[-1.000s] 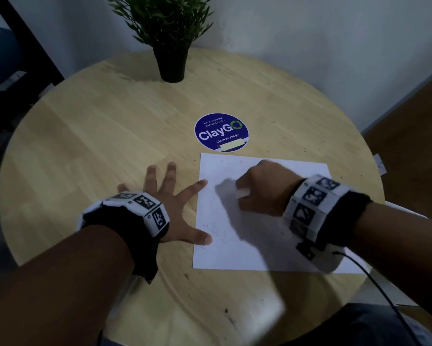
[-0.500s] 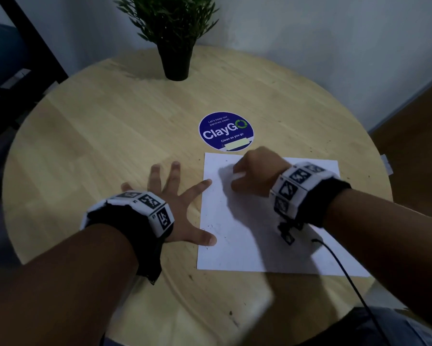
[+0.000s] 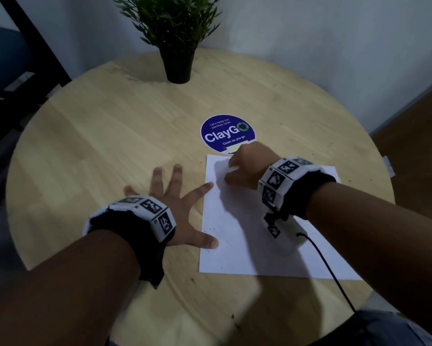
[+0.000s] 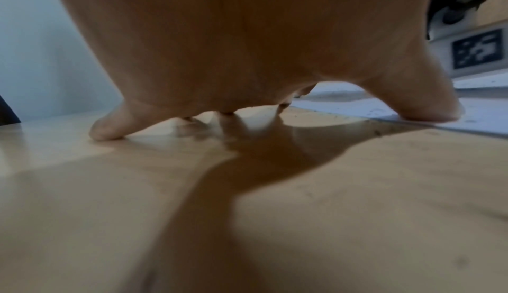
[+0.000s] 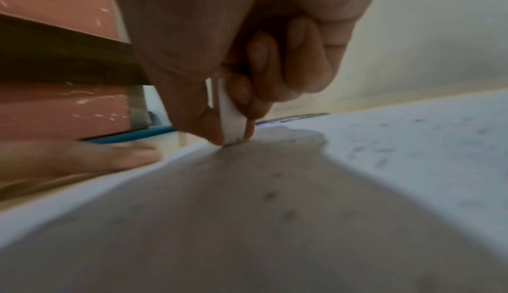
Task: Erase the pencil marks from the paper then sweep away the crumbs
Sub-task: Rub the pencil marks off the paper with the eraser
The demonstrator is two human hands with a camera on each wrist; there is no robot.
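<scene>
A white sheet of paper (image 3: 247, 236) lies on the round wooden table (image 3: 110, 136), speckled with small dark crumbs (image 3: 213, 229). My right hand (image 3: 244, 168) is at the sheet's far left corner and pinches a white eraser (image 5: 231, 121) between thumb and fingers, its end pressed on the paper (image 5: 412, 145). My left hand (image 3: 182, 208) lies flat with fingers spread on the table beside the sheet; index fingertip and thumb tip press the paper's left edge (image 4: 439, 121). Faint pencil traces show near the left edge.
A blue round "ClayGo" sticker (image 3: 227, 133) sits just beyond the paper. A potted green plant (image 3: 177, 41) stands at the table's far side by the wall. A cable (image 3: 332, 270) trails from my right wristband over the sheet's near right part.
My right hand with the eraser has slid away from me, from the sheet's middle to its far left corner. The left hand has kept its place at the paper's edge.
</scene>
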